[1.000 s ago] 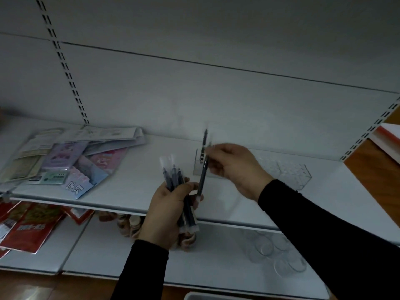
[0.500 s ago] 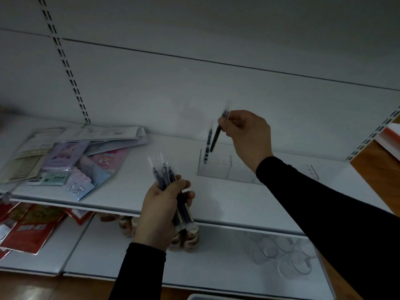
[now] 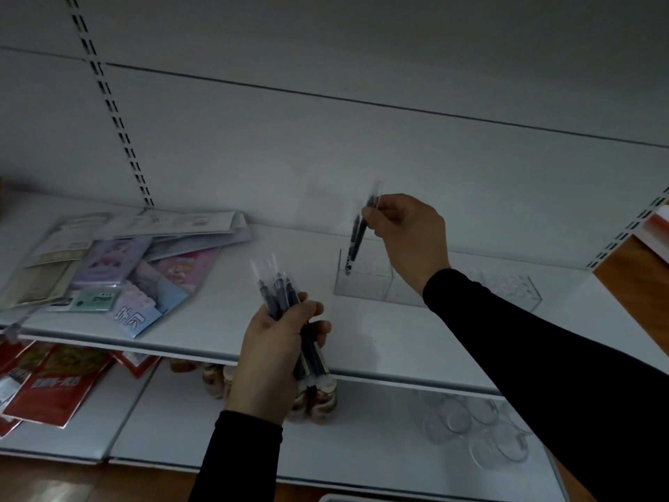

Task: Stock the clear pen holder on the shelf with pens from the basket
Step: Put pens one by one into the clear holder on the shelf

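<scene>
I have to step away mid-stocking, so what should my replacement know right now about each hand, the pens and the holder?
Left hand grips a bundle of pens in front of the shelf.
Right hand pinches a pen, tip down in the left end of the clear pen holder.
Done: one pen seems to stand there already; blur makes this uncertain.
Left: release this pen, then place the bundle one by one.

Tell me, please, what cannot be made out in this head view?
- Pens at the right hand: motion blur hides whether one or two are pinched.
- Holder: its right part sits behind the right sleeve.
- Bundle count: the left hand covers the barrels.
- Basket: out of frame.
</scene>
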Available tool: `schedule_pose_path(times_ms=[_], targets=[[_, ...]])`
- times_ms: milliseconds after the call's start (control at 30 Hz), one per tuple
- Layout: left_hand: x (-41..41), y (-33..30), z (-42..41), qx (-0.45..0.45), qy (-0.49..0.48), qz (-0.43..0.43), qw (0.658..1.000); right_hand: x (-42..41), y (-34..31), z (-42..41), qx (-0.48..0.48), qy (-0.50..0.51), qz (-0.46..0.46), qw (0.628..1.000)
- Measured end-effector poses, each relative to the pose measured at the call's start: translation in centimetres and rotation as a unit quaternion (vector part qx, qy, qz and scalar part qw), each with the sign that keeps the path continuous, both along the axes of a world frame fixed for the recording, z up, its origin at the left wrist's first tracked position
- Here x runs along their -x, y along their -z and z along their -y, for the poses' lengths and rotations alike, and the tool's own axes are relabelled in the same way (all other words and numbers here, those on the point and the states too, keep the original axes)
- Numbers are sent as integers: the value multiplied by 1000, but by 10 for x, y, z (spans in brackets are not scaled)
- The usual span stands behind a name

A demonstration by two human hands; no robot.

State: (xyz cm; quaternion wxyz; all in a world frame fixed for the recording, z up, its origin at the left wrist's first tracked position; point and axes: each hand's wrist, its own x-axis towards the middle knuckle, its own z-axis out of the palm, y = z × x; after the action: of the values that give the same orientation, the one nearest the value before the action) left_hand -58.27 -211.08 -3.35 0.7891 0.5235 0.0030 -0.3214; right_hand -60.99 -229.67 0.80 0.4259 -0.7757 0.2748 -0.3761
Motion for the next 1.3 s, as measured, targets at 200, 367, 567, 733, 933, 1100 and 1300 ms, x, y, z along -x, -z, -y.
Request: schedule_pose_path(times_ms=[200, 367, 567, 733, 933, 1100, 1300], targets=[[1, -1, 2, 0, -2, -2, 1000, -2, 9, -2, 24, 2, -37, 999], [1, -1, 1, -3, -4, -1, 1000, -3, 18, -4, 16, 7, -50, 999], [2, -4, 0, -3, 4, 0, 1000, -3, 23, -4, 12, 8, -71, 997], [2, -4, 0, -1, 6, -6, 1000, -3, 27, -5, 17, 11, -93, 996], [2, -2, 2, 1, 20, 3, 1000, 6, 24, -7, 5, 13, -87, 996], [10, -4, 5, 19, 69, 1, 997, 25, 23, -22, -47, -22, -81, 995], [19, -8, 5, 27, 114, 8, 993, 48, 25, -47, -154, -155, -159, 963]])
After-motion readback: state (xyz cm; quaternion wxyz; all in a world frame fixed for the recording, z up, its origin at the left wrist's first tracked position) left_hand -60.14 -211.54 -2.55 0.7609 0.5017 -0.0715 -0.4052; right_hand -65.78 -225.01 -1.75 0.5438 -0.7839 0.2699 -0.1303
